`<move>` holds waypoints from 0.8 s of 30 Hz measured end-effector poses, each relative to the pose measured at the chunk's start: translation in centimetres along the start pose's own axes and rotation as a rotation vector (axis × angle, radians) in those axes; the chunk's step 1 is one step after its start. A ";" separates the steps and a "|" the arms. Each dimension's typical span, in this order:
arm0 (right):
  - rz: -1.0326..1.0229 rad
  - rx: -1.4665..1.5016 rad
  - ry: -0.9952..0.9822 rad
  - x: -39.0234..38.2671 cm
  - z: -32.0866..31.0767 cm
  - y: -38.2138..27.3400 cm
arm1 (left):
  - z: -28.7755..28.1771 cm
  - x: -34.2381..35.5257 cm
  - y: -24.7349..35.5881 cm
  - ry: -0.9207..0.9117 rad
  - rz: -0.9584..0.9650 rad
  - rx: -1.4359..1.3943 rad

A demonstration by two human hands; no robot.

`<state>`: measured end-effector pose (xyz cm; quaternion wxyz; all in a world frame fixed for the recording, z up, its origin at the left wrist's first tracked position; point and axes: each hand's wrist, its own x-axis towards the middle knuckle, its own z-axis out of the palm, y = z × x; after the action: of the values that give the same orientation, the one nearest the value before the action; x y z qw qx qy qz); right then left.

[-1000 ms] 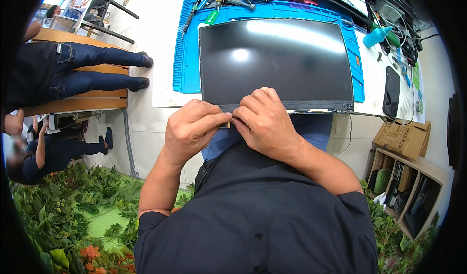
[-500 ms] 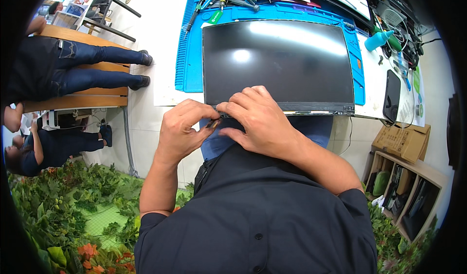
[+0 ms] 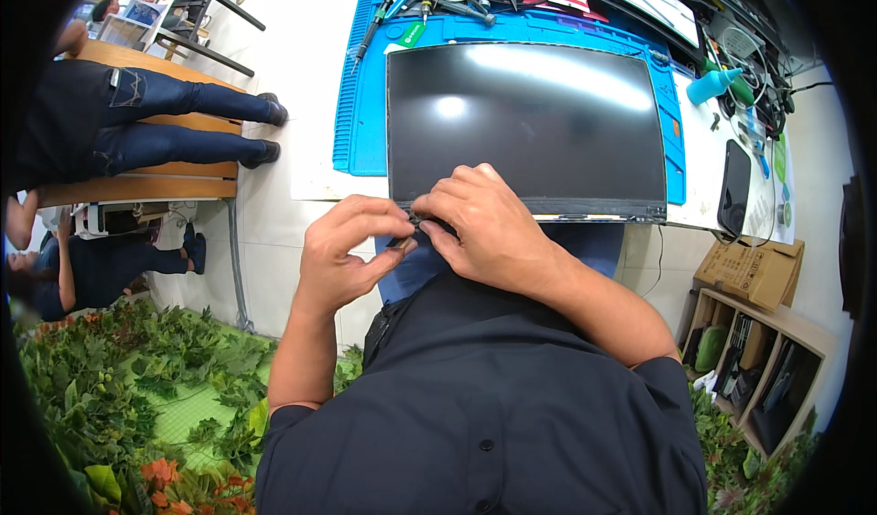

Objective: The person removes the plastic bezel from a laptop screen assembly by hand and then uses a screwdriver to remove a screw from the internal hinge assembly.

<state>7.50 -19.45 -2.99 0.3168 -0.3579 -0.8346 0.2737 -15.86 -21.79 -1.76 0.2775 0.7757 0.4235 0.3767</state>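
Observation:
A dark screen panel (image 3: pixel 525 122) lies face up on a blue mat (image 3: pixel 359 113), its lower edge at the front of the white table (image 3: pixel 320 186). At that panel's lower-left corner, my left hand (image 3: pixel 343 250) grips a small dark and tan piece (image 3: pixel 404 241) between its fingers, too small to identify. My right hand (image 3: pixel 475 222) is curled over the same corner, thumb and forefinger pinched beside the piece; what they hold is hidden.
Tools (image 3: pixel 370 31), a turquoise bottle (image 3: pixel 708 85), cables and a phone (image 3: pixel 734 186) lie around the mat. At right, a cardboard box (image 3: pixel 749 268) tops a wooden shelf (image 3: pixel 795 332). Two co-workers (image 3: pixel 155 131) (image 3: pixel 110 259) are at left; artificial leaves (image 3: pixel 137 396) cover the lower-left floor.
My left hand has moved slightly left and down from one second ago, showing more of the small piece. My right thumb dropped, then drew back toward it. The panel appears slightly lower and rightward.

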 end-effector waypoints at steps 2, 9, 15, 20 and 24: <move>-0.001 -0.024 -0.018 0.2 0.0 0.0 | -0.1 -0.3 0.6 0.025 0.016 0.009; 0.070 -0.023 -0.087 0.8 -0.4 -0.1 | 0.3 -0.4 1.1 0.059 0.199 0.239; 0.058 -0.045 -0.146 0.7 -1.0 0.1 | 3.2 -2.6 0.6 0.238 0.209 0.275; 0.020 -0.028 -0.182 0.8 -1.4 0.1 | 4.8 -3.4 0.2 0.317 0.199 0.264; -0.029 -0.067 -0.291 1.4 -1.7 0.2 | 5.3 -3.4 0.1 0.350 0.228 0.264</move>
<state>8.02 -17.88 -1.57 0.1844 -0.3127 -0.8855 0.2899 -12.67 -25.34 -5.90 0.0520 0.7710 0.4206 0.4754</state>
